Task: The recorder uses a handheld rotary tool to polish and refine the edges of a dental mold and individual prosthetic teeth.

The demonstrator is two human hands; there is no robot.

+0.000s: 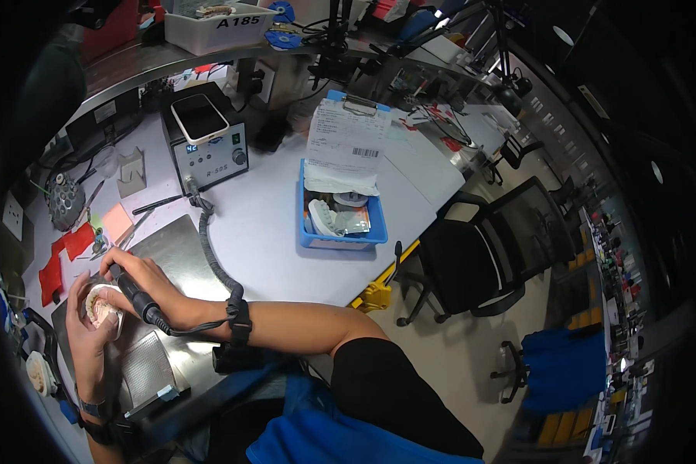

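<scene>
My left hand [87, 329] cradles a pale dental cast [100, 308] with teeth showing, over a metal plate at the lower left. My right hand [135, 274] grips a black pen-like handpiece [135, 295], its tip at the cast. A grey ribbed hose [213, 263] runs from the handpiece along my right forearm, under a black wrist strap [240, 319], to a grey control box [207, 147] with a small display and a knob.
A blue tray [340, 236] holds dental casts, bags and a paper sheet [346, 151]. Red wax sheets [66, 251] and hand tools lie at the left. A black office chair [483, 251] stands to the right of the bench. A white bin [220, 27] sits on the shelf.
</scene>
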